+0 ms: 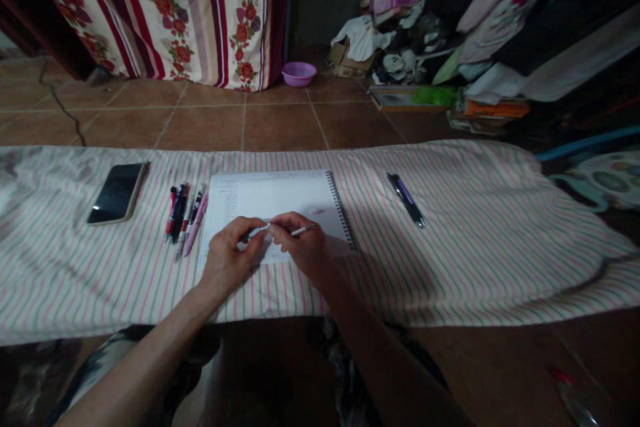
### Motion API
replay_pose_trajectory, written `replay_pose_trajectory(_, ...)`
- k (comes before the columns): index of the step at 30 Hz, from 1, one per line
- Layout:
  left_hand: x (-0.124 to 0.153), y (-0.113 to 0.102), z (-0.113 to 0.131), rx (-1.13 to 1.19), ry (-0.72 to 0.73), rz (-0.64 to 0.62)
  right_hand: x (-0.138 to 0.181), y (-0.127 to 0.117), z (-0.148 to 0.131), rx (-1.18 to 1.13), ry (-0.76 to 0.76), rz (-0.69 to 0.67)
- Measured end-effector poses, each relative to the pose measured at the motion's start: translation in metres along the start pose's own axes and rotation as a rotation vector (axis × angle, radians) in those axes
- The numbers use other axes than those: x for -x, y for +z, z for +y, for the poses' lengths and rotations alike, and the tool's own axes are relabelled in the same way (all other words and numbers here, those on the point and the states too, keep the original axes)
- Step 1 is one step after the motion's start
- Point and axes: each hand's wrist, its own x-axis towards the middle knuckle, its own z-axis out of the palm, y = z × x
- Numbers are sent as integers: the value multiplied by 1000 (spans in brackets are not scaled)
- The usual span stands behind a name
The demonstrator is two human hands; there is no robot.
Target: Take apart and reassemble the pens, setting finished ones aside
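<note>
Above the lower part of an open spiral notebook [280,193], my two hands meet at the fingertips. Pinched in my left hand [233,250] is a slim pale pen piece [257,231], white to light blue, its tip reaching my right fingers. My right hand [303,247] is closed around a thin white pen piece [301,230] that sticks out past the index finger. Whether both belong to one pen I cannot tell. Left of the notebook lies a bunch of several pens, including a pink pen [197,225]. Two dark pens [406,200] rest to the right.
A smartphone [119,193] lies at the left on the striped cloth [475,233] covering the table. Beyond, on the tiled floor, stand a purple basin [299,74] and a cardboard box [350,61]. A flowered curtain [195,13] hangs behind. Clothes [495,27] are piled at the right.
</note>
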Motion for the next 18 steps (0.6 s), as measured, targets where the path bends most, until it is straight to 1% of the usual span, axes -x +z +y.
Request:
replay_pose_trajectory(7, 0, 0, 0, -1, 10, 1, 0, 0, 1, 37, -36, 8)
replay_pose_trajectory(13, -1, -1, 0, 1, 6, 3, 0, -1, -2, 20, -26, -11)
replay_pose_trajectory(16, -1, -2, 1, -9, -4, 12, -2, -5, -3, -14, -8, 33)
replay_pose_trajectory(18, -1, -3, 1, -9, -7, 18, -5, -7, -3, -109, -7, 99)
